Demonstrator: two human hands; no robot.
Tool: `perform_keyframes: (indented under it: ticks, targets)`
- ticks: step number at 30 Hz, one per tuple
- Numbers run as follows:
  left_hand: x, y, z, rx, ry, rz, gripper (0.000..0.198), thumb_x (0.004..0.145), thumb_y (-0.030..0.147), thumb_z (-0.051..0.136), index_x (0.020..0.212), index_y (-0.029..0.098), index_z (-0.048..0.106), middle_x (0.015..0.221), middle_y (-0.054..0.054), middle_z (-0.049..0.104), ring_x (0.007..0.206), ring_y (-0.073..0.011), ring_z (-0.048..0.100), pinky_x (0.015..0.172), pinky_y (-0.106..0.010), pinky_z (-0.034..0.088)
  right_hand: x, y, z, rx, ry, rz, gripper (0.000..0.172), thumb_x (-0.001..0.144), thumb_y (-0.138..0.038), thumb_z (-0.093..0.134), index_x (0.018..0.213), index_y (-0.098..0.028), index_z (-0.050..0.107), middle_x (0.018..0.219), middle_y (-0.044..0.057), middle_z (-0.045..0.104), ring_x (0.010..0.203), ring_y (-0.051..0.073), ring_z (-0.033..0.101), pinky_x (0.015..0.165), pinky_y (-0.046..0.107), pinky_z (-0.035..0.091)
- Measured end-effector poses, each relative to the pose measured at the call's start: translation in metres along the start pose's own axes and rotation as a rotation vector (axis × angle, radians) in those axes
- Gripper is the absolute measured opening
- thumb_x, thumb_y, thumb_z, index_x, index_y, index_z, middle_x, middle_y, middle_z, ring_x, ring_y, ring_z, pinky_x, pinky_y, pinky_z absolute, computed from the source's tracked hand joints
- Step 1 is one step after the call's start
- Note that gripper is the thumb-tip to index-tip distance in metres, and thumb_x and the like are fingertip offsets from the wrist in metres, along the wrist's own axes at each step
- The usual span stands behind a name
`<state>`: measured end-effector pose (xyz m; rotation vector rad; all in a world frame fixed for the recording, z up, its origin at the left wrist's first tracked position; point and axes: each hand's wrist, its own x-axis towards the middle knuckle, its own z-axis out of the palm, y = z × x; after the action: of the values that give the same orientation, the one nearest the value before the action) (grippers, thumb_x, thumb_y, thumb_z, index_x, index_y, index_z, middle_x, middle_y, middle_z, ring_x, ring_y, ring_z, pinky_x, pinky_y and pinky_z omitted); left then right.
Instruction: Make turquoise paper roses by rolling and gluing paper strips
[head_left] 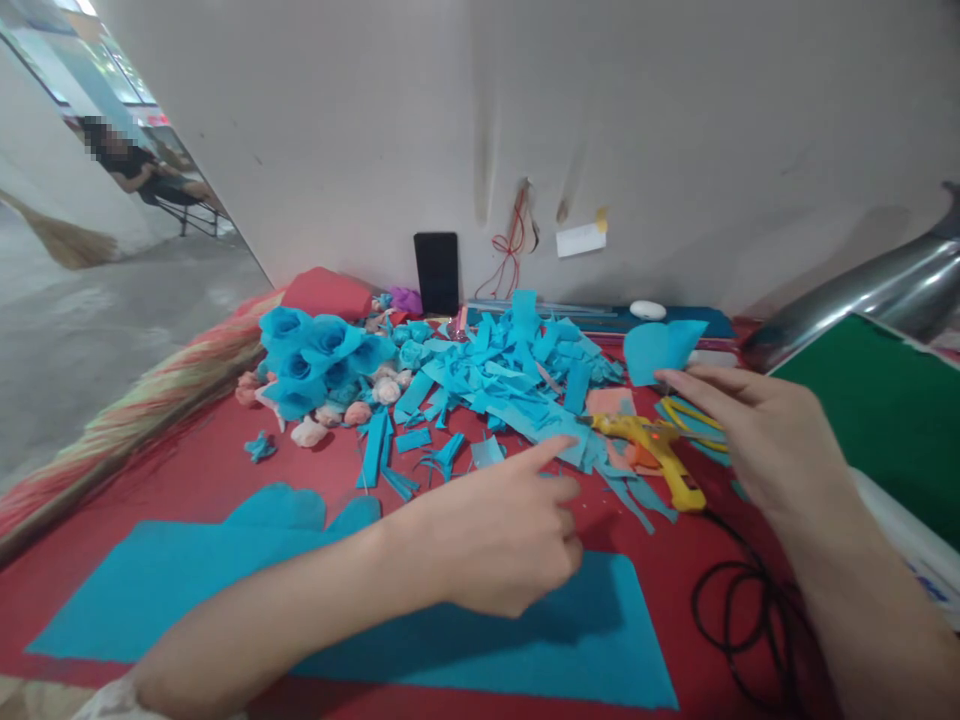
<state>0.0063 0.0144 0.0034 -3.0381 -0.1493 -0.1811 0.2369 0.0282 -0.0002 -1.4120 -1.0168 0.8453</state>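
Note:
Up at the right, my right hand (757,420) pinches a blue crepe-paper petal (660,352) by its lower edge. My left hand (517,530) reaches across the middle with its index finger stretched out and the other fingers curled; nothing shows in it. Its fingertip lies in front of the blue paper scraps (495,370), and I cannot tell whether it touches them. Between the hands is a yellow glue gun (652,445), its small light glowing orange. Yellow-handled scissors (694,420) are partly hidden behind my right hand. Below my left forearm lies a large blue paper sheet (480,650).
Blue paper flowers (322,355) and small pink and white paper flowers (307,432) are at the left. A black phone (436,272) leans on the wall. The glue gun's black cord (739,610) coils at right, near a green board (885,420). A person (142,165) sits far left.

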Motion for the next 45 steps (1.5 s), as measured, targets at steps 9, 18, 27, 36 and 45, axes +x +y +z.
perform_keyframes:
  ticks: [9, 18, 27, 36, 45]
  targets:
    - [-0.003, -0.027, -0.009, -1.223, 0.502, -0.697, 0.053, 0.081, 0.027, 0.056, 0.131, 0.021, 0.038, 0.139, -0.009, 0.041, 0.114, -0.0205, 0.054, 0.077, -0.026, 0.054, -0.028, -0.01, 0.021, 0.071, -0.22, -0.028, 0.03, 0.064, -0.045, 0.075, 0.077, -0.019, 0.067, 0.075, 0.002, 0.067, 0.067, 0.016, 0.063, 0.058, 0.027, 0.053]
    - [0.0, -0.013, -0.014, -1.433, 0.76, -0.665, 0.025, 0.082, 0.027, 0.056, 0.062, 0.015, 0.065, 0.078, 0.002, 0.07, 0.082, -0.0127, 0.064, 0.081, -0.022, 0.049, -0.061, -0.015, 0.044, -0.041, -0.406, -0.212, 0.01, 0.071, -0.037, 0.07, 0.075, -0.028, 0.07, 0.079, -0.001, 0.067, 0.081, 0.018, 0.062, 0.077, 0.026, 0.051]
    - [-0.008, 0.004, -0.022, -1.357, 0.819, -0.549, 0.018, 0.084, 0.014, 0.052, 0.082, 0.015, 0.07, 0.094, -0.003, 0.071, 0.096, -0.0167, 0.062, 0.089, -0.029, 0.046, -0.075, -0.019, 0.051, -0.138, -0.291, -0.254, 0.018, 0.065, -0.042, 0.07, 0.076, -0.028, 0.071, 0.064, -0.001, 0.066, 0.071, 0.026, 0.064, 0.061, 0.034, 0.055]
    - [-0.006, 0.007, -0.025, -1.145, 0.808, -0.584, 0.008, 0.074, 0.01, 0.065, 0.081, 0.009, 0.07, 0.092, -0.006, 0.073, 0.088, -0.0165, 0.064, 0.089, -0.029, 0.046, -0.086, -0.015, 0.055, -0.135, -0.183, -0.334, 0.021, 0.064, -0.023, 0.073, 0.074, -0.04, 0.07, 0.07, -0.012, 0.067, 0.06, 0.015, 0.064, 0.06, 0.022, 0.054]
    - [-0.009, 0.004, -0.029, -1.155, 0.797, -0.61, 0.008, 0.075, 0.011, 0.063, 0.071, 0.014, 0.069, 0.11, -0.006, 0.066, 0.099, -0.0175, 0.061, 0.088, -0.03, 0.049, -0.088, -0.013, 0.054, -0.098, -0.125, -0.332, 0.044, 0.061, -0.027, 0.077, 0.096, -0.048, 0.061, 0.094, -0.016, 0.064, 0.077, 0.01, 0.062, 0.064, 0.013, 0.053]
